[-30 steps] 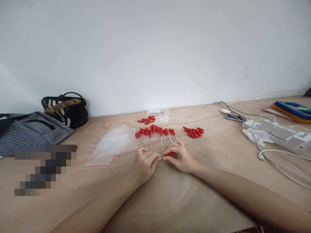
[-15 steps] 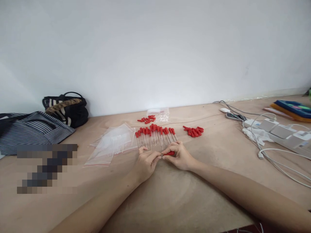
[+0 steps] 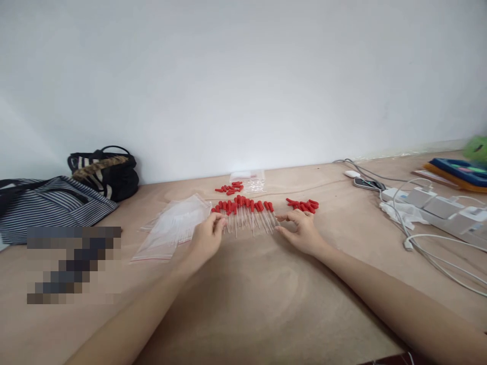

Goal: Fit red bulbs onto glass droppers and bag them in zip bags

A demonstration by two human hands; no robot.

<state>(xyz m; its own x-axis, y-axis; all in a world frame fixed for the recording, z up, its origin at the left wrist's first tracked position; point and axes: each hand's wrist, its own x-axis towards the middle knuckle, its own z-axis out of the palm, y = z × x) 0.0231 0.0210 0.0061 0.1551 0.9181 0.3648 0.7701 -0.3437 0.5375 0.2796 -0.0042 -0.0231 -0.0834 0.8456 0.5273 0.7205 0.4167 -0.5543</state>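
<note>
In the head view, a row of glass droppers (image 3: 253, 223) with red rubber bulbs lies on the brown surface in front of me. My left hand (image 3: 207, 235) is at the row's left end, thumb and index finger pinched on a dropper (image 3: 229, 209) whose red bulb shows just past the fingertips. My right hand (image 3: 302, 233) is by the row's right end, thumb and index finger apart with nothing visible between them. Just beyond its knuckles lies a pile of loose red rubber bulbs (image 3: 303, 205).
Clear zip bags (image 3: 167, 228) lie left of the droppers. Behind the row are more red bulbs (image 3: 230, 188) and a clear bag of glass tubes (image 3: 251, 182). Chargers (image 3: 437, 203) and cables sit right; a striped bag (image 3: 64, 203) and black bag (image 3: 125, 175) stand left.
My hands have come apart from their meeting point over a red bulb. The left went left and forward to the row with a dropper; the right moved right, its fingers opening.
</note>
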